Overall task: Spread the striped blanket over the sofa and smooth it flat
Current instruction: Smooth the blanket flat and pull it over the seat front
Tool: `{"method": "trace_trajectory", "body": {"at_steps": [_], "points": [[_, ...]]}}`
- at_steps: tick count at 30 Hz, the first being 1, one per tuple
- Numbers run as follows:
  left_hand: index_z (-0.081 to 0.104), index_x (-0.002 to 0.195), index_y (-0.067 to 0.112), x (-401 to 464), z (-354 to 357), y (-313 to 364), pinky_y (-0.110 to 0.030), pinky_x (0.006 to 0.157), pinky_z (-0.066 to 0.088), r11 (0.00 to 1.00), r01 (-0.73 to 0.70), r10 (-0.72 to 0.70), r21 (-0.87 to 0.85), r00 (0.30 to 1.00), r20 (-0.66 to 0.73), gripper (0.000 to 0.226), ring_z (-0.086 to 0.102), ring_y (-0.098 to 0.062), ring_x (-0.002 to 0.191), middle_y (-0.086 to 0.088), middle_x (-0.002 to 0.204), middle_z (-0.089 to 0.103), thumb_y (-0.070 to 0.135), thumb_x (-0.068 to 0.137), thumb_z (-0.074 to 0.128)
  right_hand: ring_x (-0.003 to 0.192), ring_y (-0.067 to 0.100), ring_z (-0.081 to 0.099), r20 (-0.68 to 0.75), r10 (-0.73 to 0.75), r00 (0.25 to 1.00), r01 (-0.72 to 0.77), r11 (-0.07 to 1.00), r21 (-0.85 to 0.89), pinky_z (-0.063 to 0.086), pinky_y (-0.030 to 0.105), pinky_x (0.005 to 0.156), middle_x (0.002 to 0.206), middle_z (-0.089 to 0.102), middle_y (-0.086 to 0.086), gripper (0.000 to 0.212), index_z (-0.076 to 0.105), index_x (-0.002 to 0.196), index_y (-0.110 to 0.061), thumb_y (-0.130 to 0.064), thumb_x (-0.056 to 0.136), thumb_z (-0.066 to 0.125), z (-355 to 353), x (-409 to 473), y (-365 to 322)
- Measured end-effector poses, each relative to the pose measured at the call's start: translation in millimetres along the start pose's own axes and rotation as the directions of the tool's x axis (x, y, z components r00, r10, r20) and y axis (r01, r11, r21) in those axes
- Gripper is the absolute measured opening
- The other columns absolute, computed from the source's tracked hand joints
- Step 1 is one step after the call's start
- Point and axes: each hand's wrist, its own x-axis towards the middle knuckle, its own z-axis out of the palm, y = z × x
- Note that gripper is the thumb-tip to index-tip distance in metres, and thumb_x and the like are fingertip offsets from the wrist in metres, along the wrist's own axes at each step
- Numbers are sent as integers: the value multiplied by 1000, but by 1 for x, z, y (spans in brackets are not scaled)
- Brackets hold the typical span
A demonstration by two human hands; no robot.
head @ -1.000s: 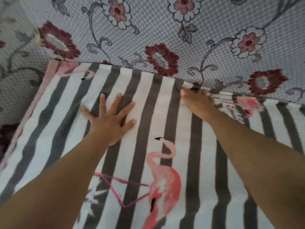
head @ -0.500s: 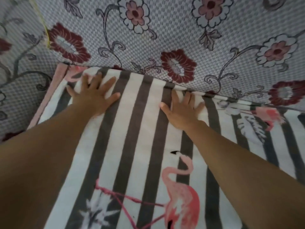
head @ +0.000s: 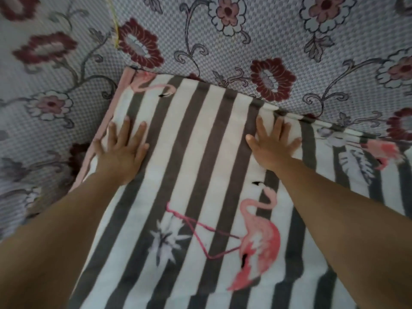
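The striped blanket (head: 200, 175) lies spread over the sofa seat, a pink flamingo (head: 258, 241) printed on its near part. Farther in, the left hand (head: 120, 152) presses flat near its pink left edge, fingers straight and spread, gripping nothing. The right hand (head: 273, 148) presses likewise by the far fold, against the flowered sofa (head: 223, 47) back.

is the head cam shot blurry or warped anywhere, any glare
Head view: soft diffuse light, no glare or hard shadows; motion blur smears the floral sofa cover at far left; wide-angle bend curves the blanket stripes; both hands, left and right, read fairly sharp.
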Motion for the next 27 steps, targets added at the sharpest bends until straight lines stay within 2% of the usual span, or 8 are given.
{"method": "trace_trajectory", "body": {"at_steps": [3,6,10,14,18,20,23,27], "points": [[6,149,39,-67,6,-20,-66,107,12,1000,-13,14,-20,998,65,62,4,-35,146,0,161,1,56,90,8,143,39,-20,-77,-196,978,191,979,-66,-6,69,109,157,-23,13,61,-16,147,-38,-55,96,12,39,-77,-16],[-12,143,48,-137,22,-41,-60,113,6,998,29,-22,-53,990,138,63,-13,-25,146,9,156,-20,63,83,-2,142,41,-20,-78,-394,916,383,915,-127,-11,63,105,157,-20,15,62,-14,149,-35,-53,97,15,84,-163,-24],[-14,143,46,-218,33,-54,-60,113,12,999,32,-26,-20,970,242,64,-12,-29,146,6,157,-19,65,83,-5,145,43,2,12,-573,820,567,808,-162,8,72,107,160,5,15,63,12,151,-32,-51,93,26,125,-243,-20],[-21,140,49,-296,36,-56,-56,115,9,997,70,-70,11,932,356,59,-17,-31,145,6,154,-27,61,84,-3,144,43,7,135,-663,736,676,715,-177,18,71,106,160,8,13,73,16,151,-32,-48,88,51,140,-303,-8],[-3,149,36,-356,32,-37,-52,116,14,996,84,-93,39,919,384,64,-9,-33,146,0,160,-12,38,98,35,146,35,15,188,-712,676,736,668,-115,18,55,113,159,13,11,58,30,146,-23,-22,92,52,132,-348,24],[20,150,24,-386,29,-13,-50,113,24,1000,-2,0,7,943,334,65,12,-34,146,-5,160,9,31,93,52,124,33,48,119,-692,712,702,702,-119,39,47,102,140,45,12,41,54,126,-18,-18,85,60,126,-380,56],[57,122,17,-423,41,27,-44,87,50,975,-223,216,-10,931,295,64,54,-33,119,-9,134,54,20,64,84,95,25,59,144,-662,735,678,722,-139,48,39,80,108,56,3,29,61,105,-20,-23,76,68,134,-420,115],[57,99,13,-446,56,70,-38,65,45,987,-160,155,13,967,200,48,55,-34,93,-8,104,58,-6,56,70,85,22,55,170,-611,773,634,741,-219,46,32,68,97,55,-1,47,55,101,-23,-33,62,77,158,-449,163]]}}
